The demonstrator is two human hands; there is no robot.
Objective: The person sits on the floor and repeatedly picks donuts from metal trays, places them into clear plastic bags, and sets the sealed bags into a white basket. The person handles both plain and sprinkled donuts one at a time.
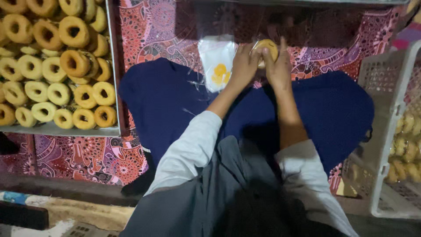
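Note:
My left hand (244,66) and my right hand (277,65) meet in front of me, both gripping a round yellow doughnut (266,46) wrapped in a clear plastic bag. The hands touch each other above my dark blue trousers (166,101). Just left of the hands lies a stack of clear plastic bags (215,59) with a yellow print, resting on the patterned red cloth (149,30).
A metal tray (83,130) on the left holds several ring doughnuts (74,63). On the right stands a white plastic crate (380,114) containing several bagged doughnuts (405,145). The patterned cloth covers the floor between them.

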